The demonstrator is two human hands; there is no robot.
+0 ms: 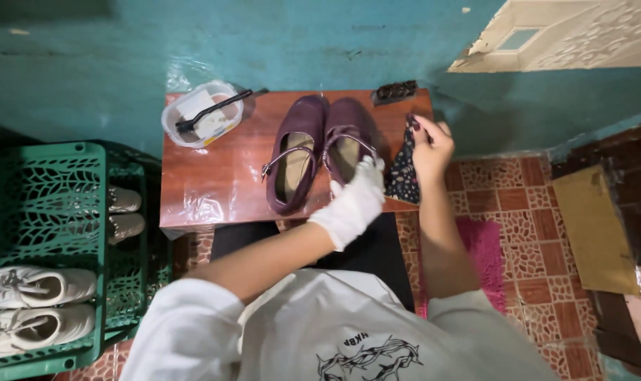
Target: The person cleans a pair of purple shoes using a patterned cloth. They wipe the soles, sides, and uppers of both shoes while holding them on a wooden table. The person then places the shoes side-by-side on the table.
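left hand (pixel 354 203): in a white glove, resting on the heel end of the right shoe (pixel 346 141); fingers curled over its rim, though whether they truly grip cannot be told.
right hand (pixel 429 144): bare, fingers pressed together, pinching a dark dotted cloth (pixel 404 169) that hangs at the table's right edge.
shoes: two purple strap shoes side by side on the table (pixel 222 169), toes toward the wall; left shoe (pixel 294 154) untouched.
tub (pixel 202 113): white, at the table's back left, a black brush (pixel 213 110) lying across it.
small brush (pixel 396 91): back right corner.
rack (pixel 45 204): green, left of the table, holding white sneakers (pixel 34 303).
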